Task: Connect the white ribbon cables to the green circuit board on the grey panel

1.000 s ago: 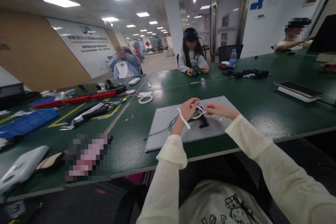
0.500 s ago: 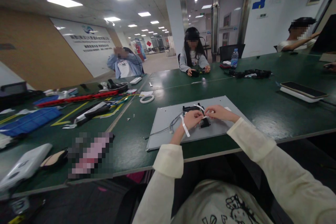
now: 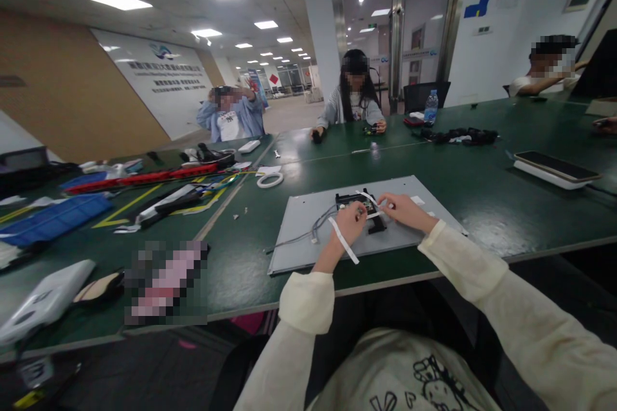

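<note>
A grey metal panel (image 3: 299,237) lies flat on the green table (image 3: 482,199) in front of me. Near its middle sits a small black circuit module (image 3: 354,199) with grey wires (image 3: 318,225) running off to the left. My left hand (image 3: 351,223) is closed in a pinch on a white strip (image 3: 344,241) that hangs down past my wrist. My right hand (image 3: 402,209) is also closed in a pinch, holding the far end of the same white strip just over the module. Both hands hover low above the panel.
A white tape ring (image 3: 270,180) lies beyond the panel. Blue trays (image 3: 53,218), red bars (image 3: 139,180) and cables crowd the left. A tablet on a white base (image 3: 554,168) sits right. Three other people sit around the table, with a water bottle (image 3: 430,108) near one.
My hands have lowered from above the panel down to the black module, still holding the white strip. The person opposite has spread their hands apart on the table.
</note>
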`<action>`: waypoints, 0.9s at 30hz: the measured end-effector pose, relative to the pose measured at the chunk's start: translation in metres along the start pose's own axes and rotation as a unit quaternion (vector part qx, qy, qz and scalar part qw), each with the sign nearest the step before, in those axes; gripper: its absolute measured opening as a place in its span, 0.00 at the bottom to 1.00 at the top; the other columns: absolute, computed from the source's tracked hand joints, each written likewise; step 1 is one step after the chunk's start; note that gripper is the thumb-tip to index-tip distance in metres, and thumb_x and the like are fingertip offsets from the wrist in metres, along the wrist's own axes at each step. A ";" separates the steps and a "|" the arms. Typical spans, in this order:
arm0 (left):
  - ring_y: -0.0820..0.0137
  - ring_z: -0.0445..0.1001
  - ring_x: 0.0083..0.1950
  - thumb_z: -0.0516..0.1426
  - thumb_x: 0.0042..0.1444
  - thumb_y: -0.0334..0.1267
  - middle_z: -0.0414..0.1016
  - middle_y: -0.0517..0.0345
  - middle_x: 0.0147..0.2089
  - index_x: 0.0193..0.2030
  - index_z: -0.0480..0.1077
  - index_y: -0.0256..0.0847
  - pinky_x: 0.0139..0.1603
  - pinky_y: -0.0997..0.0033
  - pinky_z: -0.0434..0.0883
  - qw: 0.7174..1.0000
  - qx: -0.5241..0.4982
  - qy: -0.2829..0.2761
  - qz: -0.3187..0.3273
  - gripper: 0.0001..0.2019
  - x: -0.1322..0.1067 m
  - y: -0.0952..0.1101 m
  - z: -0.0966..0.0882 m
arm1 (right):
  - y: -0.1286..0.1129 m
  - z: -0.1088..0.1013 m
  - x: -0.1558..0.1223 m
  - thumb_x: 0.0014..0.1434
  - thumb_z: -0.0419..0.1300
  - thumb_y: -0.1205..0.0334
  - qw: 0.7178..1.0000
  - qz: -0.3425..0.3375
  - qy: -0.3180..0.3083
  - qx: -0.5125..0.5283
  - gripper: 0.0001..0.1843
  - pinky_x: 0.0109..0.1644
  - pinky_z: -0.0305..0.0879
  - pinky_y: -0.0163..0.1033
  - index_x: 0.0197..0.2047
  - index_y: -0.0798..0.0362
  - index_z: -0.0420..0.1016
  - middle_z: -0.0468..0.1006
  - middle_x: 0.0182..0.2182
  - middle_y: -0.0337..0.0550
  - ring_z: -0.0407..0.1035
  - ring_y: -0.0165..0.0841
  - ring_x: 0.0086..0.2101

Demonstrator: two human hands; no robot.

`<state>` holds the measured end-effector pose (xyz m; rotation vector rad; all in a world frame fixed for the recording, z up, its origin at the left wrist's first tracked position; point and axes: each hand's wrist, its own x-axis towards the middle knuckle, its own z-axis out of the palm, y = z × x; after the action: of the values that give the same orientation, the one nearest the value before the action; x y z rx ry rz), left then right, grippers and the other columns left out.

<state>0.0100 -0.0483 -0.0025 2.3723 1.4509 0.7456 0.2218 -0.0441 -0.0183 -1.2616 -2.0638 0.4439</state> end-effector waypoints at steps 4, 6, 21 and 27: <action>0.69 0.74 0.34 0.51 0.59 0.34 0.74 0.61 0.30 0.46 0.68 0.42 0.40 0.71 0.66 0.999 0.050 -0.008 0.014 0.09 -0.006 -0.002 0.003 | -0.006 0.004 -0.004 0.64 0.54 0.59 0.998 0.019 -0.007 -0.062 0.12 0.35 0.56 0.32 0.48 0.53 0.72 0.75 0.27 0.38 0.70 0.31 0.29; 0.67 0.75 0.35 0.51 0.60 0.35 0.74 0.60 0.30 0.46 0.67 0.42 0.39 0.71 0.66 0.997 0.077 -0.010 0.019 0.09 -0.007 -0.004 0.006 | -0.009 0.006 -0.005 0.64 0.54 0.59 0.994 0.033 -0.018 -0.100 0.13 0.34 0.56 0.33 0.50 0.52 0.71 0.76 0.28 0.39 0.71 0.32 0.30; 0.63 0.76 0.44 0.52 0.61 0.36 0.76 0.52 0.39 0.50 0.64 0.40 0.42 0.69 0.67 0.979 0.192 -0.063 -0.035 0.12 -0.013 0.008 0.003 | -0.010 0.000 -0.016 0.66 0.50 0.59 0.945 0.089 -0.054 -0.310 0.16 0.36 0.56 0.35 0.56 0.51 0.65 0.79 0.34 0.46 0.74 0.38 0.36; 0.63 0.76 0.43 0.51 0.60 0.32 0.76 0.52 0.38 0.48 0.65 0.40 0.42 0.70 0.67 0.980 0.185 -0.053 -0.052 0.10 -0.019 0.004 -0.003 | -0.001 -0.003 -0.021 0.66 0.49 0.62 0.942 0.096 -0.037 -0.318 0.17 0.37 0.56 0.36 0.56 0.52 0.66 0.79 0.36 0.49 0.73 0.38 0.37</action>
<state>0.0044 -0.0670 -0.0042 2.5261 1.7800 0.3390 0.2293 -0.0637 -0.0232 -1.8499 -2.2411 -0.1219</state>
